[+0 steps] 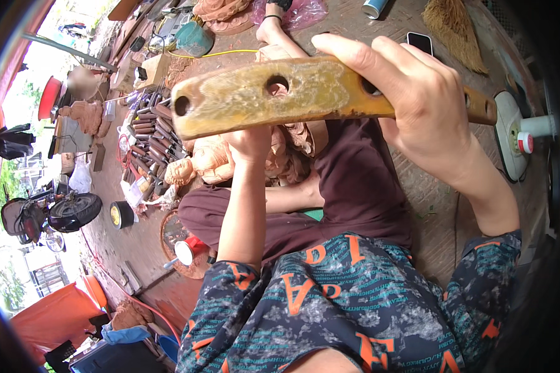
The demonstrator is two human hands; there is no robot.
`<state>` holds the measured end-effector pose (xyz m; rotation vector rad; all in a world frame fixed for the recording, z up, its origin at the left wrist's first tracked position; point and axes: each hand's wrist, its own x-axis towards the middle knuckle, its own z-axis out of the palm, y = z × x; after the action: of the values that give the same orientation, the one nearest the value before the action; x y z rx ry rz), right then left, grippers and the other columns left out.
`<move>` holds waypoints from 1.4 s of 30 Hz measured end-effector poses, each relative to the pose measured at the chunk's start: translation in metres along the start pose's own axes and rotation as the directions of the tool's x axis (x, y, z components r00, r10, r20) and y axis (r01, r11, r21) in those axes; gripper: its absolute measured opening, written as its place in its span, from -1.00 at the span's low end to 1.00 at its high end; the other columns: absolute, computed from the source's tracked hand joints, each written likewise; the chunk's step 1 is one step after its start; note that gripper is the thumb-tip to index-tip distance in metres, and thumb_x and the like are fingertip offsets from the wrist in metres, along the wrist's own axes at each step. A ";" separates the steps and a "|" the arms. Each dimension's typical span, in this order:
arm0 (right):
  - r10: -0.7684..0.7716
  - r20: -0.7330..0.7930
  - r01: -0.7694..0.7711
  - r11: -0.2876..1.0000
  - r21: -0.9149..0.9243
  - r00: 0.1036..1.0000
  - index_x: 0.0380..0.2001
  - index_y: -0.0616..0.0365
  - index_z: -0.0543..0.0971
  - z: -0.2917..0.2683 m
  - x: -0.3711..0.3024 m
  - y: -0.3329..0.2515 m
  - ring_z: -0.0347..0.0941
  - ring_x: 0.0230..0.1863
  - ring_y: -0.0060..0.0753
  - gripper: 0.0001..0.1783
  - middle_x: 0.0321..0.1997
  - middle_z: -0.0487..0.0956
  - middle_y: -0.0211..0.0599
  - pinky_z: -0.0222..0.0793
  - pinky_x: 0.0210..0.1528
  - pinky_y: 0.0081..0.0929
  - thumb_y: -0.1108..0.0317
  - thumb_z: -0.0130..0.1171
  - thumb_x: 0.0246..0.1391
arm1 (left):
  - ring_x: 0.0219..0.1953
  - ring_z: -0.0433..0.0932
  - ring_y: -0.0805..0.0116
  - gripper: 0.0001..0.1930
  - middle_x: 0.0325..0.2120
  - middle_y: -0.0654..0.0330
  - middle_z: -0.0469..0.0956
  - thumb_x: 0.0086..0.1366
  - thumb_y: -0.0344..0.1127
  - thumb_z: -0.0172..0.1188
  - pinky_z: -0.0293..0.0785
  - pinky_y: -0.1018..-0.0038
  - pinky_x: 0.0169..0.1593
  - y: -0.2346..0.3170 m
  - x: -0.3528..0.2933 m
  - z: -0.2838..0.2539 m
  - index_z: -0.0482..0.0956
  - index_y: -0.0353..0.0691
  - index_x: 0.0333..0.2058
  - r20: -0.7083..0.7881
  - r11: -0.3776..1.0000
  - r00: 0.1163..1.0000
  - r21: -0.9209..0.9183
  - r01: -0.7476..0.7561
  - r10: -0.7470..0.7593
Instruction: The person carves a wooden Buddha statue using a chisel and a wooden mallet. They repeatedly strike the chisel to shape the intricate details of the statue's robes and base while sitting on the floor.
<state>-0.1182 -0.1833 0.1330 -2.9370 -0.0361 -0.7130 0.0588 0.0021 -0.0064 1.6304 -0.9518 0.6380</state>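
Note:
My right hand [420, 93] is closed around the right part of a long yellow-brown bar [230, 102], held up close in front of me. The bar is flat and worn, with several round holes along it. Behind and below it, my left hand [250, 142] is at a carved wooden figure [211, 160] lying on its side in my lap; the bar hides its fingers. The figure's round head [179, 172] points left, and more carved wood [298, 138] shows under the bar.
Many wooden-handled carving tools [152, 133] lie to the left. Around me are a teal bucket [194, 40], a black roll [122, 214], a red-and-white cup [185, 252], a phone [420, 43], a straw broom [457, 34] and a white fan base [510, 137]. A motorbike [50, 214] stands far left.

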 end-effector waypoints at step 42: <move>-0.024 -0.025 0.029 0.976 0.215 0.999 0.05 0.04 0.43 0.014 0.015 -0.002 0.55 -0.20 -0.02 -0.37 -0.21 0.57 -0.14 0.46 -0.16 -0.28 0.68 0.07 -0.20 | -0.50 0.40 0.40 -0.86 -0.49 0.20 0.48 0.22 -0.36 0.15 0.36 0.46 -0.37 0.034 0.006 -0.013 0.50 -0.23 -0.26 -0.056 0.949 0.982 -0.275 0.157 -0.179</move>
<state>-0.0989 -0.1793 0.1279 -2.7257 -0.1413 -0.6981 0.0341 0.0100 0.0202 1.4140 -0.7928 0.4329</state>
